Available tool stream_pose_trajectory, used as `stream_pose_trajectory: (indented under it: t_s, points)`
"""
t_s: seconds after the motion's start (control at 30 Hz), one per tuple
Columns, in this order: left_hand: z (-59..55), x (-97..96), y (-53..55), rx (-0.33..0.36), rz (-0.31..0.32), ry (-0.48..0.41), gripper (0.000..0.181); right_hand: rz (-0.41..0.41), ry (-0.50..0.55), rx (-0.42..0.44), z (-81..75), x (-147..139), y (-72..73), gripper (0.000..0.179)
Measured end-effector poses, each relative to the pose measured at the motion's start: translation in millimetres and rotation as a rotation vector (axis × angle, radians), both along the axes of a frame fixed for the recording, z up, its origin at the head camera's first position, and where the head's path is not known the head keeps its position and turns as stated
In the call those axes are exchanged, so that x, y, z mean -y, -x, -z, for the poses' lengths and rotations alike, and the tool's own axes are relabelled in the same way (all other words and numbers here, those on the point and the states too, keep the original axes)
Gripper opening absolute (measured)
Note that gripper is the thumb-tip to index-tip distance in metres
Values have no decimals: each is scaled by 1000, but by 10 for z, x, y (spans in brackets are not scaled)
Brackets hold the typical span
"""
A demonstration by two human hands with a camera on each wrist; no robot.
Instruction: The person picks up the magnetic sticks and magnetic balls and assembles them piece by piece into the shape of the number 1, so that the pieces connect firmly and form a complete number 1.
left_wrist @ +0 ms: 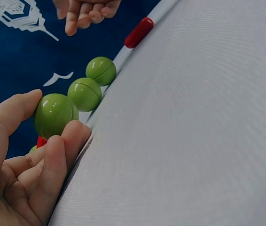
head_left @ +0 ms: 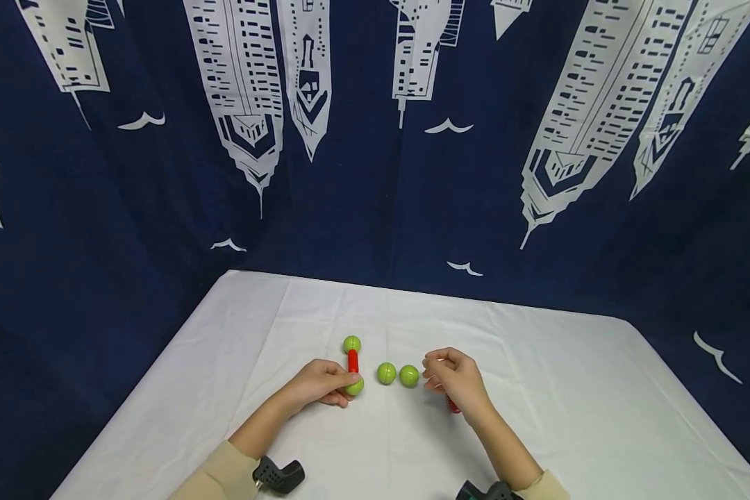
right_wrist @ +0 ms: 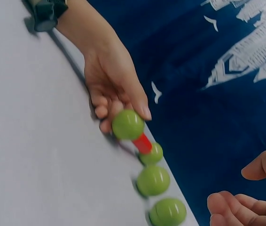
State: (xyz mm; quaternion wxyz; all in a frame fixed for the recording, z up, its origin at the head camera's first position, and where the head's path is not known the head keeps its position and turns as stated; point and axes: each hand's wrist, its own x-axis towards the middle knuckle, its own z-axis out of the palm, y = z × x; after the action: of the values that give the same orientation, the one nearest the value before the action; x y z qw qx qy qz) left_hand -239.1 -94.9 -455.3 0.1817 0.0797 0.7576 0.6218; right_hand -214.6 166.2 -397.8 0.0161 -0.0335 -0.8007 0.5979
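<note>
A toy dumbbell, with a red bar (head_left: 353, 362) and a green ball at each end, lies on the table. My left hand (head_left: 315, 384) holds its near green ball (left_wrist: 52, 115) between thumb and fingers. The far ball (head_left: 352, 344) points away from me. Two loose green balls (head_left: 386, 373) (head_left: 409, 376) sit side by side to the right of it. Just right of those, my right hand (head_left: 459, 382) is held above the table, fingers loosely bent, nothing in them. Beneath it lies a red cylinder (left_wrist: 139, 33), mostly hidden in the head view.
A white cloth covers the table (head_left: 569, 403). Behind its far edge hangs a dark blue curtain (head_left: 375, 208) printed with white buildings and birds. Each wrist wears a black device, the left one (head_left: 279, 476) near the sleeve cuff.
</note>
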Motion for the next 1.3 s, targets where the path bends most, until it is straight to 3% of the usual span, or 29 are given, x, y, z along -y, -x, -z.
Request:
stream_pose_trajectory:
  t_s: [0.37, 0.97, 1.3]
  points:
    - [-12, -3, -2, 6, -22, 17, 34, 51, -18, 20, 87, -388, 8, 23]
    - [28, -6, 47, 12, -4, -24, 35, 181, -138, 22, 293, -662, 0, 26]
    - [8, -1, 5, 7, -16, -17, 34, 182, -352, 1, 474, -713, 24, 32]
